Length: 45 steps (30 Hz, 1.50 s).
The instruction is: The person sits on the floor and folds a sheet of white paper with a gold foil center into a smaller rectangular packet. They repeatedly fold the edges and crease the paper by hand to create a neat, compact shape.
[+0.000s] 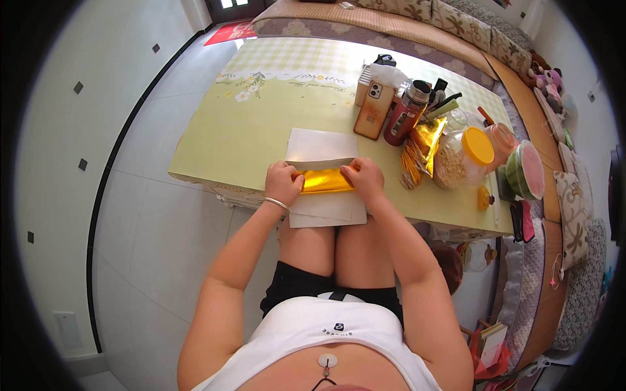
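Observation:
A shiny gold foil paper (326,182) lies as a narrow folded strip at the table's near edge, above my thighs. My left hand (284,183) grips its left end, the fingers curled in. At the other end my right hand (364,178) pinches the strip near its upper corner. White paper (321,144) lies flat on the table just beyond the strip. More white sheets (328,212) jut out below it over the table edge. Whether the gold strip and the white paper are joined, I cannot tell.
Right of my hands stand folded gold foil pieces (425,146), an upright phone (375,109), a red bottle (405,116), a yellow-lidded jar (456,159) and a cut watermelon (525,171). The green-yellow table (241,140) stretches away to the far left. A long sofa (365,19) runs behind.

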{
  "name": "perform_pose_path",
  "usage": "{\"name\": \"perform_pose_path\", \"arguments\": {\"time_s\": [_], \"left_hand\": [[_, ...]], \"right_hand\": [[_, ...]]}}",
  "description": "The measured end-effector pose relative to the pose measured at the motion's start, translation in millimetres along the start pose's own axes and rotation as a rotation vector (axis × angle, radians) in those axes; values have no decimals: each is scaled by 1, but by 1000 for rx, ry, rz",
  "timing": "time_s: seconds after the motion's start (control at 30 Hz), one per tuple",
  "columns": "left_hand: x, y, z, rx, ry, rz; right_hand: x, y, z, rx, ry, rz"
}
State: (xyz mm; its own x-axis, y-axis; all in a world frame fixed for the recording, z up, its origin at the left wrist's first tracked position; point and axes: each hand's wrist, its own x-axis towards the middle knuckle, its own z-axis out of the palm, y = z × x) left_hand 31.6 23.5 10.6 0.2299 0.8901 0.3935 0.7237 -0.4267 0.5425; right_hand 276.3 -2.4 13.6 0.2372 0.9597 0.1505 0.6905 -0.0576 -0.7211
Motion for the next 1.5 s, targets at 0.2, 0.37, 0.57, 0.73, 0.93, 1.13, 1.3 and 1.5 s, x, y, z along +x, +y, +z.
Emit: {"name": "perform_pose_path", "arguments": {"time_s": [0.2, 0.37, 0.57, 0.73, 0.93, 1.13, 1.3, 1.5], "left_hand": [[4, 20, 0, 187, 44, 51], [-21, 35, 15, 130, -233, 424], [-35, 42, 18, 337, -315, 349], [-33, 40, 21, 346, -294, 324], [-31, 40, 20, 364, -301, 351], [-28, 36, 20, 371, -301, 390], [-27, 37, 18, 402, -346, 398], [-26, 38, 13, 405, -419, 407]], "right_hand": [[4, -10, 14, -171, 107, 54], [2, -10, 17, -185, 142, -11], [9, 3, 13, -179, 127, -23], [8, -7, 16, -203, 167, 8], [6, -4, 21, -212, 191, -14], [6, 0, 24, -211, 210, -30], [2, 3, 18, -248, 192, -18], [-46, -1, 19, -435, -64, -567]]}}
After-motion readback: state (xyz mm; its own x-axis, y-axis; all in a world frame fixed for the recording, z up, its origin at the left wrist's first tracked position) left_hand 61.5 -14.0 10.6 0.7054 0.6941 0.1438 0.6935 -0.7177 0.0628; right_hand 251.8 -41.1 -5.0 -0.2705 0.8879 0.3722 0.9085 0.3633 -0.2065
